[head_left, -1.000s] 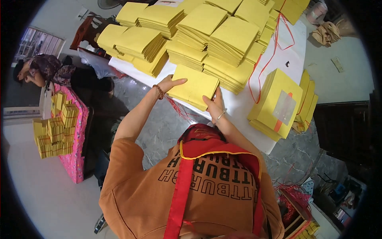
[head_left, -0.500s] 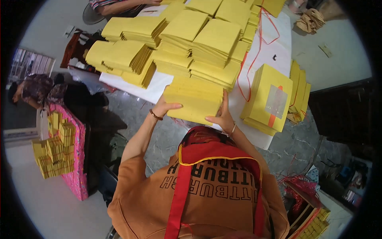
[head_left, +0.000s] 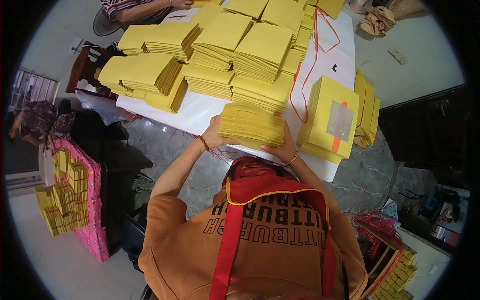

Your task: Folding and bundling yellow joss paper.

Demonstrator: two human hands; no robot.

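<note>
Both of my hands grip a thick stack of yellow paper (head_left: 252, 125) at the near edge of the white-covered table. My left hand (head_left: 218, 134) clasps its left end, with the thumb along the near side. My right hand (head_left: 282, 142) clasps the opposite end, thumb also in front. The layered edges of the sheets face me. Just beyond lie several piles of yellow paper (head_left: 262, 47), some with fanned edges. To the right is a taller yellow stack (head_left: 330, 120) with a grey rectangle and an orange strip on top.
Red string (head_left: 305, 90) lies loose on the white table cover (head_left: 202, 107). Further yellow bundles (head_left: 367, 107) stand at the right edge. A co-worker's arm (head_left: 145, 10) rests at the far left. Another person (head_left: 40, 120) stands by a pink-covered table (head_left: 95, 200) with tied yellow bundles.
The stack in my hands has tipped, so its layered edges show where a broad flat face showed before. Both hands have shifted slightly right relative to the table.
</note>
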